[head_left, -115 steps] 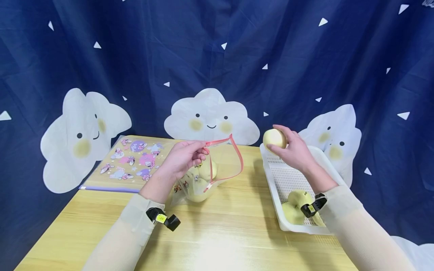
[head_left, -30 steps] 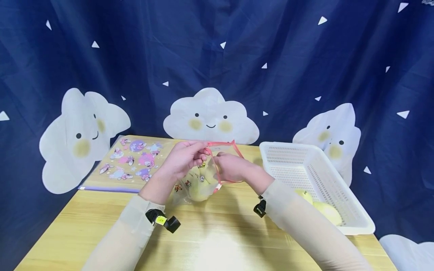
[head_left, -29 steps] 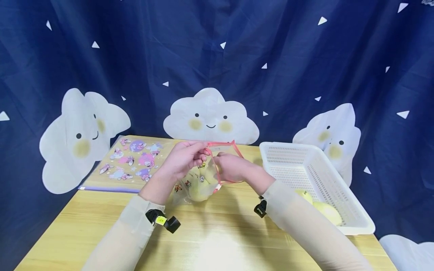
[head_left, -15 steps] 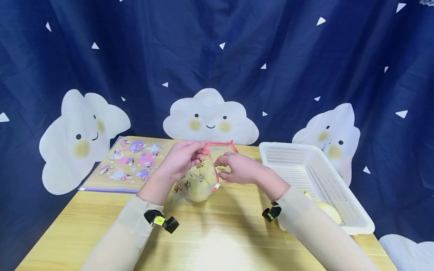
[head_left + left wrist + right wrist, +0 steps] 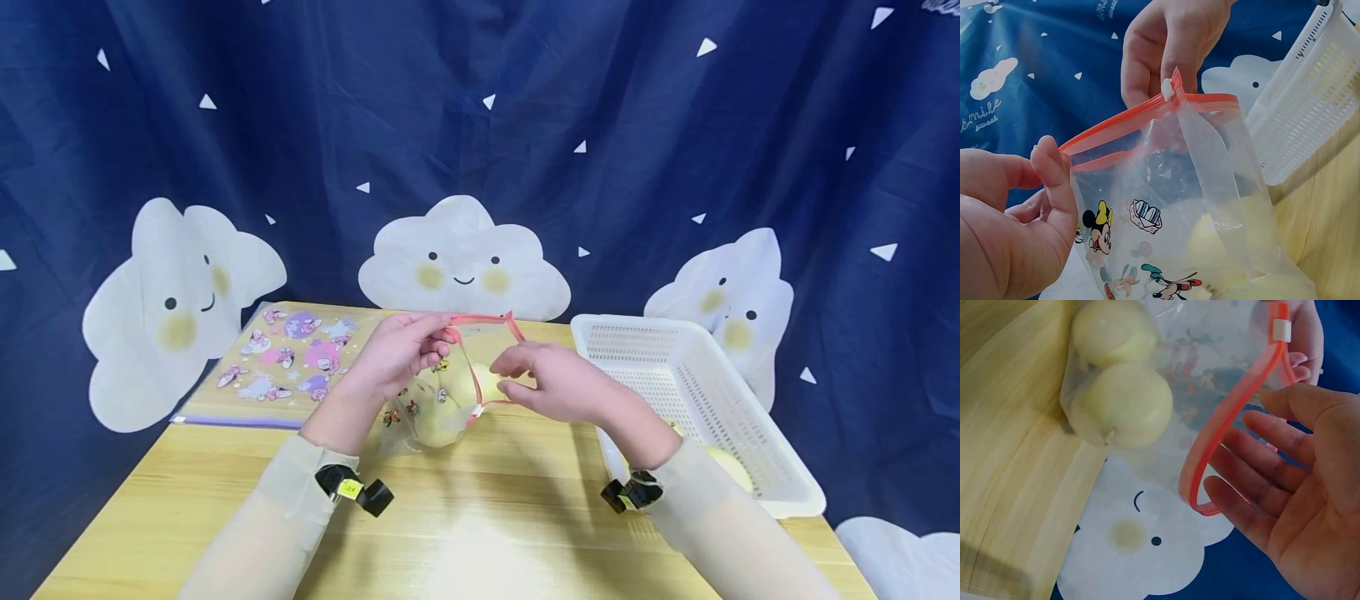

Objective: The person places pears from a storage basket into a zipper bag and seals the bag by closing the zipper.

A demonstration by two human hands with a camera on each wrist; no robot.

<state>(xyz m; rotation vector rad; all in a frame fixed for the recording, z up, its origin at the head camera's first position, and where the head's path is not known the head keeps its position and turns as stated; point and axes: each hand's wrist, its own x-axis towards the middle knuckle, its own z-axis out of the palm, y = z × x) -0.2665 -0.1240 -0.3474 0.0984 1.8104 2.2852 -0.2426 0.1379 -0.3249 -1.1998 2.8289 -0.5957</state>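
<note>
A clear zip bag with a red zip edge and cartoon prints stands on the table, its mouth gaping to the right. Pale yellow, round pears lie inside it. My left hand pinches the left side of the red rim between thumb and fingers. At the bag's mouth, my right hand holds nothing; its fingers are loosely bent, with the fingertips by the red edge. A white slider sits at one end of the zip.
To the right stands a white perforated plastic basket with pears in it, partly hidden by my right forearm. Another clear printed bag with a purple zip lies flat at the back left. A blue curtain hangs behind the wooden table.
Earlier my right hand brought a pear from above the basket into the bag. It has let go and drawn back out to the right. The left hand keeps its grip on the rim.
</note>
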